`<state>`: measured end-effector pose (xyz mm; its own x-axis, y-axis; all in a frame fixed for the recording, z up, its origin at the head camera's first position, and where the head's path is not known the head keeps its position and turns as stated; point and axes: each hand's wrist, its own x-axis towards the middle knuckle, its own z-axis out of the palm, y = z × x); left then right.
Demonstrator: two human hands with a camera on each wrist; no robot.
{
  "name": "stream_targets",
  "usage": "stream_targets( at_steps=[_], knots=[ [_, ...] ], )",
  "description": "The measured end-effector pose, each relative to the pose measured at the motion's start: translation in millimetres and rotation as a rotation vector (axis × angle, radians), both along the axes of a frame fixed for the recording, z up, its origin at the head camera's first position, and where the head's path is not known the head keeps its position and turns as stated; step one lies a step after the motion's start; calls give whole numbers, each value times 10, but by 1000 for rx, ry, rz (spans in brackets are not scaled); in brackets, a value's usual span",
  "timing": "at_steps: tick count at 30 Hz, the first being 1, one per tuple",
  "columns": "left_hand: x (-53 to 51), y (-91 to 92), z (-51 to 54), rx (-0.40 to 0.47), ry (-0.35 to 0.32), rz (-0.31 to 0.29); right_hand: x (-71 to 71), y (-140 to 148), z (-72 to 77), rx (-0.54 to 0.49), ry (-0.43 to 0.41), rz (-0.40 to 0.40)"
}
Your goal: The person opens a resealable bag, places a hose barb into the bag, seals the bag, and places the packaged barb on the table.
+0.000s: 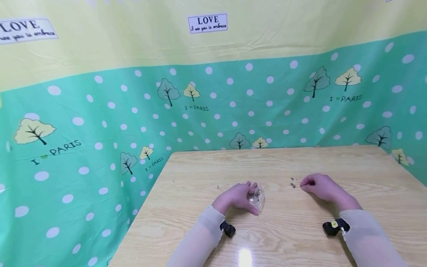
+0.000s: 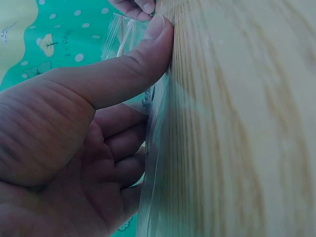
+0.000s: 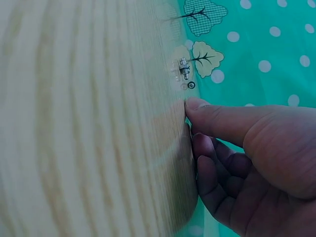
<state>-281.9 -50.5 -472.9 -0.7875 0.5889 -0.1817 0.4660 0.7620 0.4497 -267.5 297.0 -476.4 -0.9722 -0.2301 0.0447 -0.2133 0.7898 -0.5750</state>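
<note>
A clear plastic bag (image 1: 259, 200) with small dark metal pieces inside is gripped at its side by my left hand (image 1: 237, 196). In the left wrist view the thumb (image 2: 143, 54) lies over the bag's edge, and the other fingers are curled behind it. My right hand (image 1: 321, 188) rests low at the tabletop with thumb and index finger close together. Whether anything is pinched between those fingertips is hidden. Just left of them lie several tiny metal pieces (image 1: 292, 185). The right wrist view shows small metal fittings (image 3: 184, 68) and a small dark ring (image 3: 191, 85) beyond the thumb.
Two tiny pieces lie apart on the wooden table (image 1: 186, 215), one a small bit (image 1: 218, 187) left of the bag. A green and yellow patterned curtain (image 1: 213, 100) hangs behind and to the left of the table. Light glares off the near part of the tabletop.
</note>
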Motion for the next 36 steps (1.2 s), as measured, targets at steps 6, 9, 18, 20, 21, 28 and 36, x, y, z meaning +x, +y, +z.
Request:
stream_targets(
  at_steps=[6,9,18,20,21,28,36],
  knots=[
    [-4,4,17,-11,3,-3,6,3,9,5,-20,-12],
    [2,1,17,-16,9,-10,16,2,12,6,-21,-13],
    [16,-4,15,-11,21,-18,30,8,12,-5,-35,-22],
    [13,-4,15,-10,24,-20,29,11,11,-9,-29,-25],
    [12,-5,14,-9,25,-21,29,9,10,-12,-29,-32],
    [-3,-1,5,-17,21,-16,29,15,19,-20,-38,-39],
    [-6,8,-1,-10,15,-4,31,11,21,-30,-39,-48]
  ],
)
